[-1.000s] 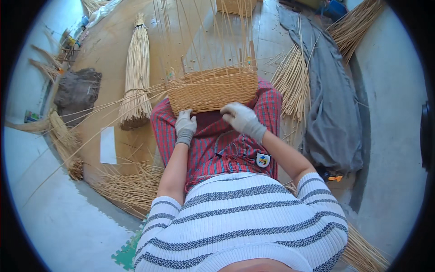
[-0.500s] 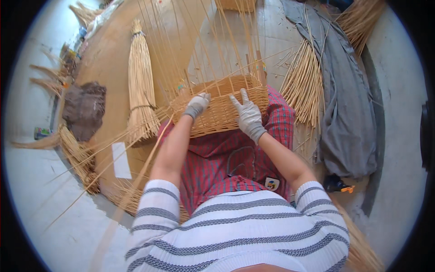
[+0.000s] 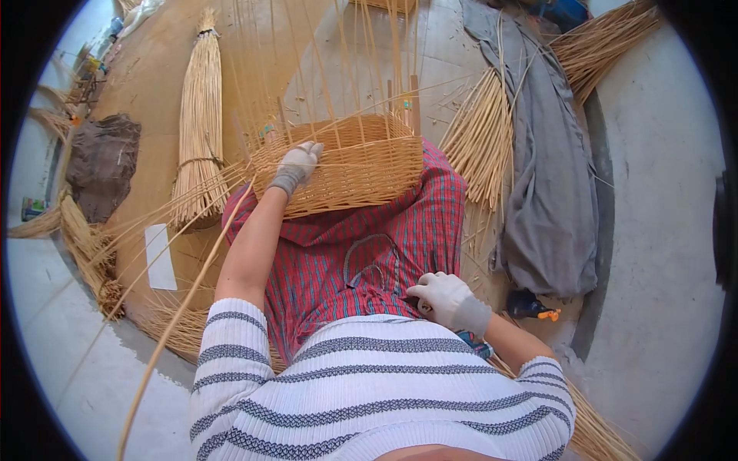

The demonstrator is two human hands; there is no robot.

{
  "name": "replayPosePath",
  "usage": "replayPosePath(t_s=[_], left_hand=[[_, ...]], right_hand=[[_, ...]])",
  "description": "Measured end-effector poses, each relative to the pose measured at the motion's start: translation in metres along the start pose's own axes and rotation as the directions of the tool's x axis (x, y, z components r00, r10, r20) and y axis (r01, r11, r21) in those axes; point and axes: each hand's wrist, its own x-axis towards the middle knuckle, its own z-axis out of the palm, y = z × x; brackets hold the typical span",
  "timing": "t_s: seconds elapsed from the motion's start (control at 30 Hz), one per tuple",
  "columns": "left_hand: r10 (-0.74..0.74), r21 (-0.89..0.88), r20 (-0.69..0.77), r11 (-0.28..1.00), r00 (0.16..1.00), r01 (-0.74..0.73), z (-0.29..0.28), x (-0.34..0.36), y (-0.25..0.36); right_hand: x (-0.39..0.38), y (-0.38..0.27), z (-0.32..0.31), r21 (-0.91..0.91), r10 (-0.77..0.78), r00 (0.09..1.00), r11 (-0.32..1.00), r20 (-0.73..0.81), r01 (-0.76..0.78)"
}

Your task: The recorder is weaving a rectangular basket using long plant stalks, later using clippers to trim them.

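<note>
A woven tan basket point(image 3: 361, 169) with tall upright strands rests tilted on my lap, over red plaid cloth point(image 3: 304, 253). My gloved left hand point(image 3: 300, 163) grips the near rim at the left, fingers curled round it, with long loose strands point(image 3: 184, 307) trailing past it toward the lower left. My gloved right hand point(image 3: 450, 296) is down at my waist on the plaid cloth, fingers curled; what is in them, if anything, is hidden. A small blue item point(image 3: 478, 346) shows just below it.
A tall pale bundle of strands point(image 3: 201, 123) lies at the left, near dark cloth point(image 3: 104, 165) and a white sheet point(image 3: 157, 257). More strands point(image 3: 480, 146) and a long grey cloth point(image 3: 546, 215) are at the right, beside a dark tool with an orange tip point(image 3: 530, 306).
My left hand has risen from the basket's lower edge to its rim, and the basket has tipped. My right hand has left the basket and dropped to my waist, its fingers curling.
</note>
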Motion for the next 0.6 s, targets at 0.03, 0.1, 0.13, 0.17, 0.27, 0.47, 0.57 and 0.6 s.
replayPosePath(t_s=[0.03,0.1,0.13,0.17,0.27,0.47,0.57,0.6], left_hand=[[-0.072,-0.041,0.068,0.996,0.995,0.075,0.005,-0.009,0.005],[-0.12,-0.3,-0.039,0.948,0.992,0.103,0.019,-0.033,0.012],[-0.139,-0.383,-0.072,0.918,0.988,0.101,0.028,-0.046,0.016],[-0.034,-0.345,-0.366,0.933,0.93,-0.102,0.04,-0.06,0.02],[0.17,-0.178,-0.724,0.891,0.669,-0.419,0.071,-0.107,0.028],[0.304,-0.927,0.112,0.376,0.946,-0.011,0.109,-0.203,0.059],[0.312,-0.975,0.216,0.012,0.925,0.224,0.106,-0.219,0.058],[0.276,-0.976,0.216,0.048,0.937,0.211,0.102,-0.219,0.052]], right_hand=[[-0.005,-0.004,0.01,-0.083,0.061,0.996,0.994,-0.072,-0.067],[-0.008,-0.009,0.028,-0.073,0.077,0.991,0.994,-0.113,-0.085],[-0.007,-0.01,0.035,-0.098,0.08,0.982,0.99,-0.172,-0.098],[-0.006,-0.009,0.039,-0.105,0.065,0.977,0.991,-0.204,-0.088],[0.0,0.004,0.035,0.368,0.126,0.946,0.93,-0.299,-0.007],[0.069,0.013,0.002,0.905,0.424,0.801,0.251,-0.423,0.344],[0.121,-0.007,-0.003,0.949,0.364,0.887,0.236,-0.286,0.209],[0.129,-0.017,0.001,0.921,0.252,0.91,0.299,-0.328,0.249]])
